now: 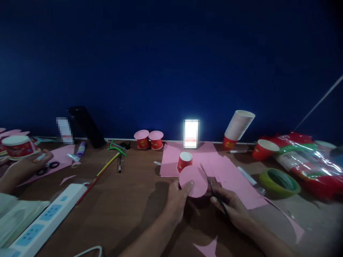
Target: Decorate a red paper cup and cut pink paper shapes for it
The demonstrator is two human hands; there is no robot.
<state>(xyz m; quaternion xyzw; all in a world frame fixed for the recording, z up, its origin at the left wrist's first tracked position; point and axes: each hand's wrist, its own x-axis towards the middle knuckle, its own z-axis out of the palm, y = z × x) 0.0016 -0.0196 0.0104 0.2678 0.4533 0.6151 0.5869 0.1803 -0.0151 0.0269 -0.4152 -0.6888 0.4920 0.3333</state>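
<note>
My left hand point(177, 197) pinches a round pink paper disc point(193, 181) by its lower left edge, thumb on top. My right hand point(232, 207) is closed round a pair of scissors point(211, 186), whose blades point up along the disc's right edge. Just behind the disc a red paper cup point(184, 161) stands upside down on pink paper sheets point(227, 171) spread over the wooden table point(125, 200). A pink paper offcut point(207, 248) lies near the front edge.
Another person's hand point(25, 166) at the left rests near a red cup point(18, 146) and black scissors point(48, 167). A white power strip point(45, 217), sticks and pens point(109, 164), two pink-topped cups point(149, 139), a leaning cup stack point(238, 127), green tape point(278, 181) and a plastic bag point(305, 160) surround me.
</note>
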